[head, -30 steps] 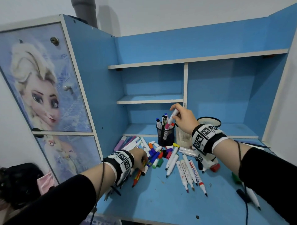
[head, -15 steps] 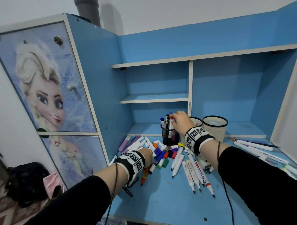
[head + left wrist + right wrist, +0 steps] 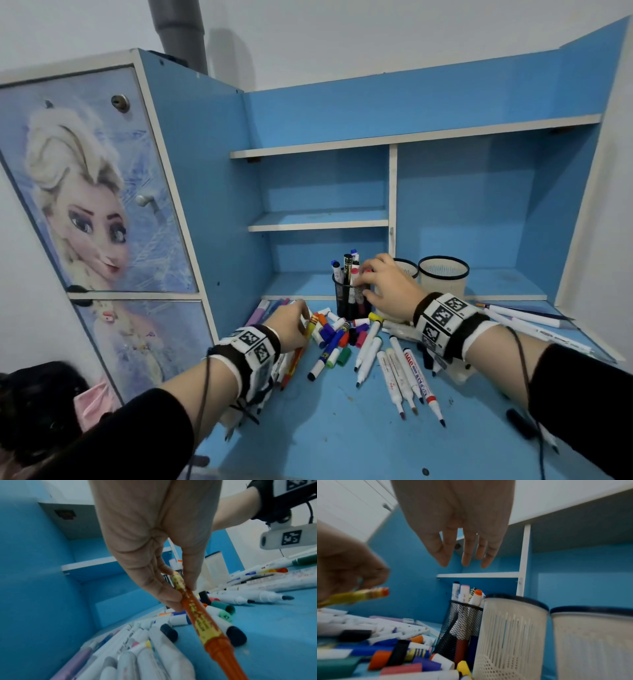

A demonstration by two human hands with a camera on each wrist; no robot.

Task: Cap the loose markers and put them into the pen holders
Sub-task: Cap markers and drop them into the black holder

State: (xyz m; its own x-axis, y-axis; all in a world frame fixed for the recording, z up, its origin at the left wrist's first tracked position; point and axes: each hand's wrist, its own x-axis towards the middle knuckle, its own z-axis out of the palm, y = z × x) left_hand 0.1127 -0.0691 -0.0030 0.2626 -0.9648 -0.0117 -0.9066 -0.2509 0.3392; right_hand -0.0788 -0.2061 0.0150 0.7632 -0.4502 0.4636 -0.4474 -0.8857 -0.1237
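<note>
Orange marker [image 3: 197,616] pinched in left hand [image 3: 291,325] | right hand [image 3: 387,287] slack-fingered, nothing grasped, over black mesh holder [image 3: 351,303] | marker label printed yellow, unreadable

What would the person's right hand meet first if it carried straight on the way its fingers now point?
Probably the markers standing in the black mesh holder: the open right hand hovers beside its rim, fingers reaching toward their caps. Depth is unclear.

Left hand [image 3: 154,536] fingers [image 3: 164,596] pinch orange marker [image 3: 202,623] above desk [image 3: 274,635].
</note>
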